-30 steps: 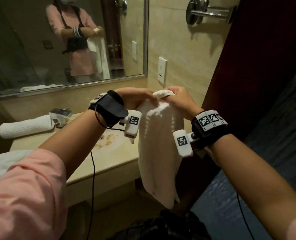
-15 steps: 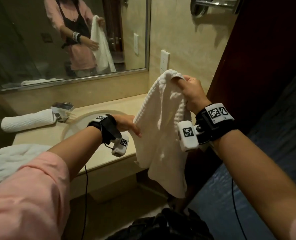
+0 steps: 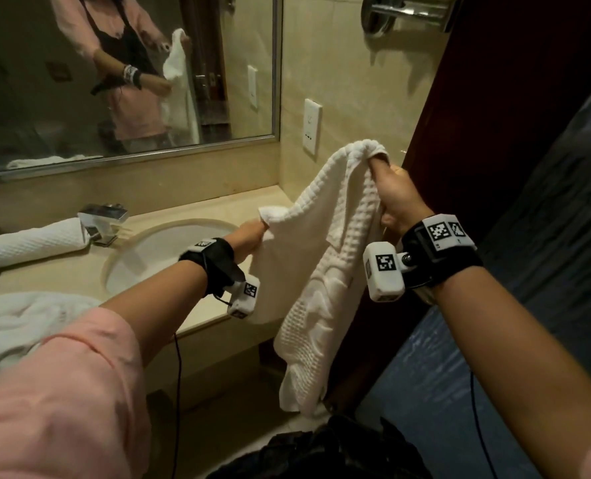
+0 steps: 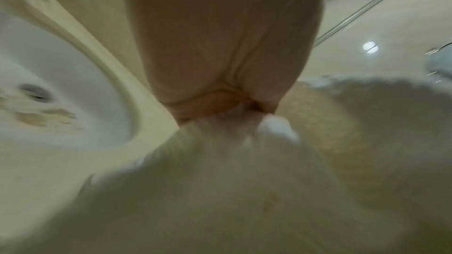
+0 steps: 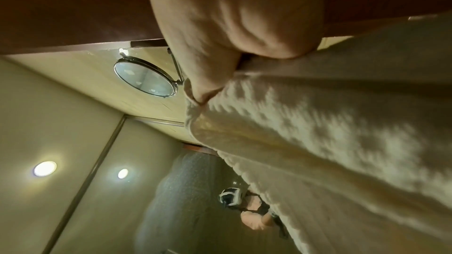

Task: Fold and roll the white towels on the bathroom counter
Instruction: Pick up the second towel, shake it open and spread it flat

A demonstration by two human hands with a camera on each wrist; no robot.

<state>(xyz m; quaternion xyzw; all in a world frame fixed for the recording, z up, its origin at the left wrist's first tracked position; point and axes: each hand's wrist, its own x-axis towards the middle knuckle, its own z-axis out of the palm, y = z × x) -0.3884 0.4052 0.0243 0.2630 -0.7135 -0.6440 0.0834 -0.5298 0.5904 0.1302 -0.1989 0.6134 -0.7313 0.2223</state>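
From the head view I see a beige stone table (image 3: 197, 216) running across the middle left of the frame, with an oval white sink (image 3: 156, 257) sunk into it and a chrome tap (image 3: 102, 219) at its back edge. A wide mirror (image 3: 80, 98) fills the upper left, framed in metal, above a beige tiled wall. To its right on that wall sits a white socket plate (image 3: 312, 127), and a chrome fitting (image 3: 404, 12) juts out at the top of the frame. A dark wooden door (image 3: 494, 115) stands at the right edge of the table.

My right hand (image 3: 396, 198) is raised in the centre right, fingers curled tight around one top corner of the white towel (image 3: 321, 271). My left hand (image 3: 249, 236) is lower, over the table edge beside the sink, pinching another corner; the left wrist view is blurred, but the fingers (image 4: 215, 103) look closed on the cloth (image 4: 220, 181). The towel hangs between them, off the table, its lower end dangling in front of the cabinet.

A rolled towel (image 3: 28, 242) lies on the table at the left, just beside the tap. A loose heap of towel (image 3: 21, 326) sits at the lower left. The right wrist view shows a round mirror (image 5: 145, 76) on the wall.
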